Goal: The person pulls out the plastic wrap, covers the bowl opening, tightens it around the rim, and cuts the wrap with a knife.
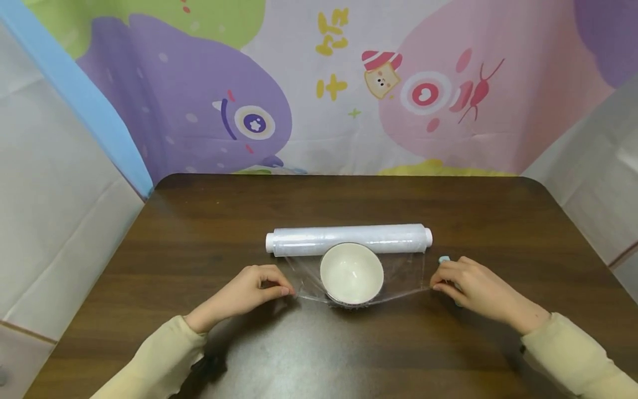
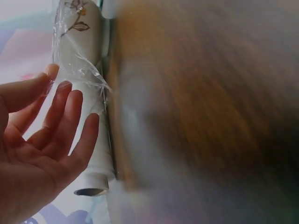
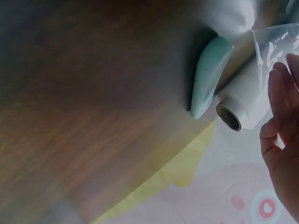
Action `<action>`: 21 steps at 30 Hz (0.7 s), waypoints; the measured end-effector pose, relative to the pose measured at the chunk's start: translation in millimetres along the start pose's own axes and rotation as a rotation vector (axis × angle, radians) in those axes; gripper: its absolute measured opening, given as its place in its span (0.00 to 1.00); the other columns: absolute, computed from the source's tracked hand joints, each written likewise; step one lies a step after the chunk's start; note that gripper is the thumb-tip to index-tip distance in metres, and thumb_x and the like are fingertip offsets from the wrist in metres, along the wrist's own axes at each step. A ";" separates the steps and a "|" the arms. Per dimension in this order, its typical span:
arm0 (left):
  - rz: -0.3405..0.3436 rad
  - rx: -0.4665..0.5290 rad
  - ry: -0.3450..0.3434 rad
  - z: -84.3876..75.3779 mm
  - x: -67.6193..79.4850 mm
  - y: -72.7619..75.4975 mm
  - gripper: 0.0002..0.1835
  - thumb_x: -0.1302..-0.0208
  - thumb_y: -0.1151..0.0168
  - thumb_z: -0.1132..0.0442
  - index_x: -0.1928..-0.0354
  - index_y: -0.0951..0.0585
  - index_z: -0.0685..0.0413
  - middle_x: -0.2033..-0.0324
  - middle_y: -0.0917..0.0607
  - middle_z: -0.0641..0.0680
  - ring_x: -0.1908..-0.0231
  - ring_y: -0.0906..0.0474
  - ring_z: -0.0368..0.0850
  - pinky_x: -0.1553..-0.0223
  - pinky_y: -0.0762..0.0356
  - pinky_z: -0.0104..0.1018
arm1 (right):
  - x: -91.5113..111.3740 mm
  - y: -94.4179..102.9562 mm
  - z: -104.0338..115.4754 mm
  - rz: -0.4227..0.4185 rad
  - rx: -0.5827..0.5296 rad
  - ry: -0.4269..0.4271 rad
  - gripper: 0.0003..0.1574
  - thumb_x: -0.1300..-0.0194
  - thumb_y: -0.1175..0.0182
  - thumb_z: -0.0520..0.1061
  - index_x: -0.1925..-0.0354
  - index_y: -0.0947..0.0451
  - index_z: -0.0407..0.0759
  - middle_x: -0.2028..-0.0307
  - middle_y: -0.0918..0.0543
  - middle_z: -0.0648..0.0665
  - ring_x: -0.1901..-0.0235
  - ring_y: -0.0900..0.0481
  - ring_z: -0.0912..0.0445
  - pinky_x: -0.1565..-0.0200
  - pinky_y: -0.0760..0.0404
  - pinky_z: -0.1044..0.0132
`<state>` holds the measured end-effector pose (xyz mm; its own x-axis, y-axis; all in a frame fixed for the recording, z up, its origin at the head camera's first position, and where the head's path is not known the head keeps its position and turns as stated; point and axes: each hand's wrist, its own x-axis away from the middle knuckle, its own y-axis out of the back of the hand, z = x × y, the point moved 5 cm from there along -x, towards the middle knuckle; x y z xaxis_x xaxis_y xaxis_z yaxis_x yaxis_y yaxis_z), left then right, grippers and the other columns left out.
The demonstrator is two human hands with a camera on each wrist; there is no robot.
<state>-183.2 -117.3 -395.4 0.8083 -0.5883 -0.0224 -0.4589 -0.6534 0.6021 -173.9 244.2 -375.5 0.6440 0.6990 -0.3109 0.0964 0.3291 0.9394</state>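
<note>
Clear film (image 1: 406, 271) stretches between left hand (image 1: 244, 289) and right hand (image 1: 473, 287), fingers of each pinching its near edge, at a white bowl (image 1: 351, 272) midway between the side edges of the bench (image 1: 299, 349); whether over or under cannot be told. A wrap roll (image 1: 349, 239) lies toward the far edge.

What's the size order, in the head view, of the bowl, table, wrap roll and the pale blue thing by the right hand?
Largest to smallest, as they look:
1. Table
2. Wrap roll
3. Bowl
Unranked: pale blue thing; the right hand partly hides it, so its full size is unsure.
</note>
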 end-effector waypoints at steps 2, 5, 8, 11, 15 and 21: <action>0.007 0.070 0.053 3.6 -2.7 -0.4 0.06 0.40 0.41 0.61 0.66 0.16 0.49 0.68 0.16 0.45 0.65 0.23 0.34 0.63 0.24 0.29 | -3.2 -1.1 -2.9 0.018 -0.008 -0.040 0.05 0.48 0.35 0.43 0.71 0.21 0.52 0.71 0.24 0.63 0.74 0.32 0.70 0.70 0.31 0.71; 0.011 0.207 0.122 7.7 -7.1 -2.0 0.08 0.39 0.42 0.61 0.64 0.16 0.54 0.66 0.15 0.51 0.66 0.21 0.38 0.61 0.22 0.35 | -8.4 -3.7 -6.8 0.048 -0.033 -0.096 0.03 0.45 0.36 0.43 0.69 0.21 0.51 0.70 0.23 0.62 0.72 0.29 0.68 0.70 0.27 0.69; -0.009 0.320 0.182 10.1 -11.4 -4.0 0.09 0.39 0.42 0.63 0.62 0.17 0.60 0.69 0.16 0.54 0.68 0.22 0.39 0.62 0.22 0.38 | -14.7 -8.0 -11.0 0.079 -0.087 -0.157 0.05 0.45 0.37 0.41 0.68 0.21 0.50 0.70 0.21 0.60 0.71 0.26 0.67 0.69 0.25 0.68; -0.054 0.373 0.226 10.5 -15.5 -5.6 0.10 0.40 0.42 0.64 0.62 0.18 0.64 0.73 0.18 0.52 0.71 0.23 0.39 0.64 0.22 0.38 | -20.7 -12.9 -14.8 0.095 -0.195 -0.235 0.03 0.42 0.39 0.40 0.67 0.22 0.48 0.73 0.19 0.57 0.74 0.25 0.67 0.71 0.24 0.70; -0.129 0.434 0.286 8.9 -20.3 -7.7 0.11 0.42 0.41 0.66 0.61 0.20 0.69 0.75 0.18 0.50 0.74 0.23 0.39 0.65 0.22 0.37 | -27.2 -18.3 -16.5 0.056 -0.357 -0.330 0.01 0.40 0.41 0.41 0.67 0.22 0.44 0.77 0.18 0.54 0.77 0.22 0.65 0.73 0.24 0.71; -0.244 0.623 0.382 5.7 -25.6 -11.5 0.07 0.43 0.42 0.70 0.66 0.26 0.70 0.79 0.18 0.48 0.78 0.22 0.36 0.70 0.22 0.30 | -34.3 -26.7 -12.1 -0.010 -0.549 -0.459 0.04 0.39 0.42 0.42 0.66 0.22 0.43 0.76 0.17 0.52 0.75 0.19 0.63 0.68 0.21 0.71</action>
<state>-200.8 -97.5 -406.3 0.9328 -0.2616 0.2480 -0.2826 -0.9578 0.0527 -207.7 219.1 -391.7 0.9112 0.3962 -0.1131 -0.2144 0.6903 0.6910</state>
